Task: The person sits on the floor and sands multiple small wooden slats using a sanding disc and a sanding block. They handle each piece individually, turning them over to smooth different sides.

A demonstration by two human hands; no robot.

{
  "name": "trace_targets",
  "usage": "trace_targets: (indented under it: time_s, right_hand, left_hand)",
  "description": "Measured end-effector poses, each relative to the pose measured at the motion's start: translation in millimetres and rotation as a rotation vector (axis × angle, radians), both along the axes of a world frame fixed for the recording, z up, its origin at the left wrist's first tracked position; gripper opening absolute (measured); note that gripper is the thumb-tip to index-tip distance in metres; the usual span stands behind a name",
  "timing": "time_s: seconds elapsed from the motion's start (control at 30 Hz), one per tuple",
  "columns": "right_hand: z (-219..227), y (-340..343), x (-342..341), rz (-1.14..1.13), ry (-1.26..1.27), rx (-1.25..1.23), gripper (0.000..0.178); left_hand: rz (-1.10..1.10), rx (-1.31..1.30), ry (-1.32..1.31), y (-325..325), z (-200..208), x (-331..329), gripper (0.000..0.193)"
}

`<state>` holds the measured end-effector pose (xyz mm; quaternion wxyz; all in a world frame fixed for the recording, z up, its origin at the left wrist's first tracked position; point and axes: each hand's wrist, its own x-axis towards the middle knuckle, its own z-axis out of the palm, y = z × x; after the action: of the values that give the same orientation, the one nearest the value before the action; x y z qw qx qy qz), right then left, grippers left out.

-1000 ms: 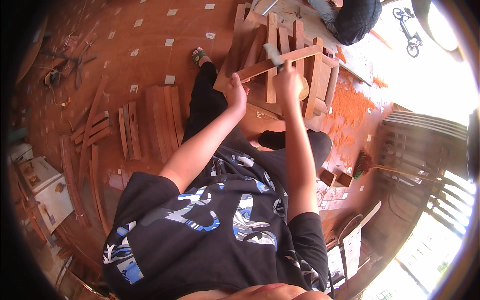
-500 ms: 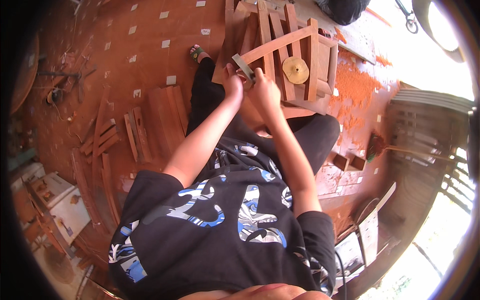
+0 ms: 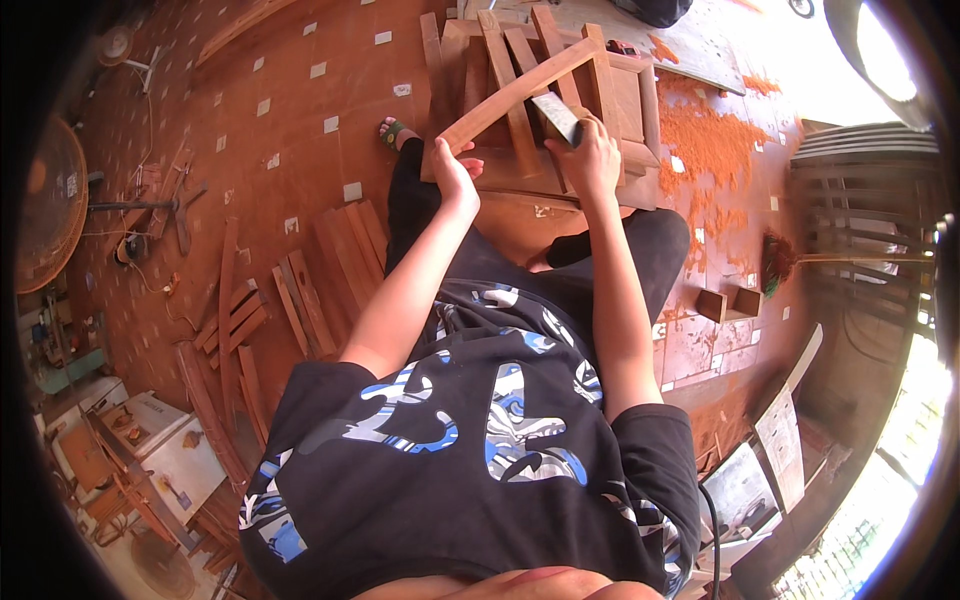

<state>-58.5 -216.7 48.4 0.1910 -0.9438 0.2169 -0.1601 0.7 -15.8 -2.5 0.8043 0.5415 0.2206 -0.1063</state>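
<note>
My left hand [image 3: 456, 180] is closed around the near-left end of a reddish wooden strip [image 3: 520, 92]. The strip slants up to the right, across several other wooden bars. In my right hand [image 3: 592, 160] is a short flat tool [image 3: 557, 116] with a pale, metal-like face and a dark edge; its exact kind cannot be made out. The tool is held over the bars, just below the slanted strip. Beneath the bars lies a panelled wooden piece [image 3: 638, 110], partly covered by them.
Orange shavings [image 3: 706, 140] cover the floor at the right, near a broom [image 3: 780, 262] and a small open wooden box [image 3: 728, 304]. Stacked wooden pieces [image 3: 345, 250] lie at my left. A pedestal fan [image 3: 52, 205] stands far left, a white cabinet [image 3: 185, 465] lower left.
My right hand has moved right with the flat tool, away from the strip's end and my left hand. The round tan disc seen earlier on the bars no longer shows plainly. The view has shifted.
</note>
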Motion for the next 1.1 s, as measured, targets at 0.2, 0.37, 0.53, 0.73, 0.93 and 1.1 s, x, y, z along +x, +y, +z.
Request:
trace_targets:
  time_s: [0.2,0.37,0.53,0.73,0.93,1.1]
  right_hand:
    - [2.2,11.0,2.9,-0.024,0.214,-0.096,0.063]
    - [-5.4,13.1,3.9,-0.055,0.184,-0.089,0.049]
    - [-7.1,-1.2,3.9,-0.092,0.145,0.018,0.052]
    - [-7.2,2.7,-4.2,-0.06,0.093,-0.093,0.065]
    - [0.0,4.0,-0.7,-0.085,0.016,0.047,0.052]
    - [5.7,-20.6,-4.4,-0.145,-0.221,0.208,0.033]
  left_hand:
    - [-0.01,0.02,0.006,-0.3,3.3,0.4,0.045]
    - [-0.035,-0.005,0.037,0.7,6.4,-0.3,0.046]
    - [-0.056,-0.095,0.087,5.2,6.2,1.8,0.049]
    - [-0.055,-0.084,0.118,1.9,7.0,1.4,0.049]
    - [-0.065,-0.095,0.119,4.5,3.7,3.2,0.047]
    - [-0.053,-0.096,0.108,2.6,10.4,1.8,0.043]
